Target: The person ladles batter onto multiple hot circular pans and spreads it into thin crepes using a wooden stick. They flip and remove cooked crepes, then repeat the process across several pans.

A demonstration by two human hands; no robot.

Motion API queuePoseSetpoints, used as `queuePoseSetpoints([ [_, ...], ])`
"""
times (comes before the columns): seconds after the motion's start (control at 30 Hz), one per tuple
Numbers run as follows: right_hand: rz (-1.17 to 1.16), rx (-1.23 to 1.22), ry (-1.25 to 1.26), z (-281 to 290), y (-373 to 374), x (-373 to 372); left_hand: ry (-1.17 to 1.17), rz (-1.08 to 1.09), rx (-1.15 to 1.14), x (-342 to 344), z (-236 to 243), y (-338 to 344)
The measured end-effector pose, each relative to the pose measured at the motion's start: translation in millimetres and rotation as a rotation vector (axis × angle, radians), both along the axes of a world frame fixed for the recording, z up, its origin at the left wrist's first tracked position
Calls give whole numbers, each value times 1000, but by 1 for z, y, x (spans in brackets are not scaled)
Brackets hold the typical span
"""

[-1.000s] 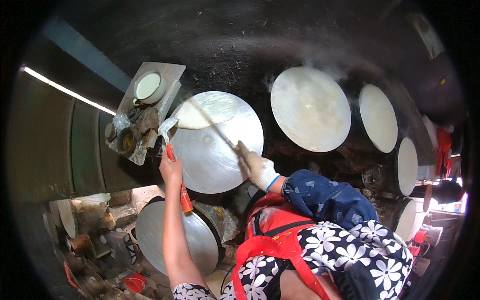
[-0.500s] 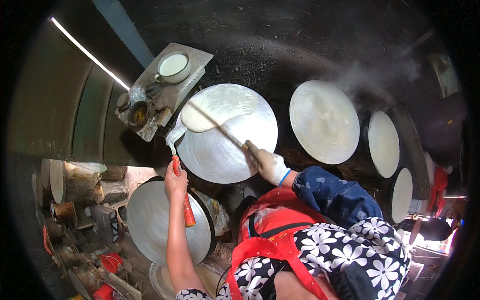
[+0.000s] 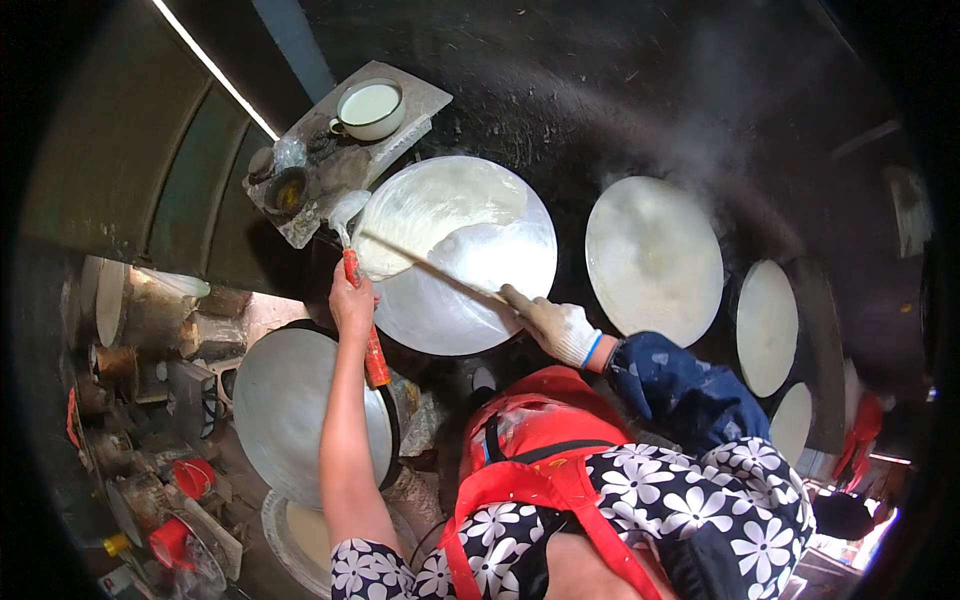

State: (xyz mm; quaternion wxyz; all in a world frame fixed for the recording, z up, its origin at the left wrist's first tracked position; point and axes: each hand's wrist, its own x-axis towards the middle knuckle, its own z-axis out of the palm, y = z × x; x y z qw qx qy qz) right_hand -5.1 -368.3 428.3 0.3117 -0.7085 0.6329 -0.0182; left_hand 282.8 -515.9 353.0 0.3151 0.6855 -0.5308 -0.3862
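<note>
Bare and closed, my left hand (image 3: pixel 352 302) grips the red handle of a ladle (image 3: pixel 347 209), whose wet bowl is level with the left rim of a large round griddle (image 3: pixel 440 318). Pale batter (image 3: pixel 450 205) covers the upper and left part of that griddle. My right hand (image 3: pixel 556 326), in a whitish work glove, is closed round a thin wooden stick (image 3: pixel 440 270). The stick slants across the griddle, its far end in the batter by the left edge. Whether that end carries a blade cannot be made out.
A slab (image 3: pixel 425 97) at upper left carries an enamel mug (image 3: pixel 371 108) of white liquid and a small dark bowl (image 3: pixel 288 192). To the right, several more round griddles hold pale sheets, the nearest steaming (image 3: pixel 655 260). Another griddle (image 3: pixel 300 410) and a batter tub (image 3: pixel 285 535) are at lower left.
Batter now reaches farther down the griddle's left side. The stick's far end has moved down and left along with it. The ladle's bowl has come away from the batter.
</note>
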Motion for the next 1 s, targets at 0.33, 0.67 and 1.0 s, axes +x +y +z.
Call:
queuePoseSetpoints([
  [0.33,70,-148,-233,-21,0,17,-307,-78,-164,5,19,80],
  [0.67,198,-234,-173,-30,-95,-17,-30,135,173,-6,40,158],
  [1.0,636,-205,-29,-17,-106,-92,156,225,366,-44,84,231],
])
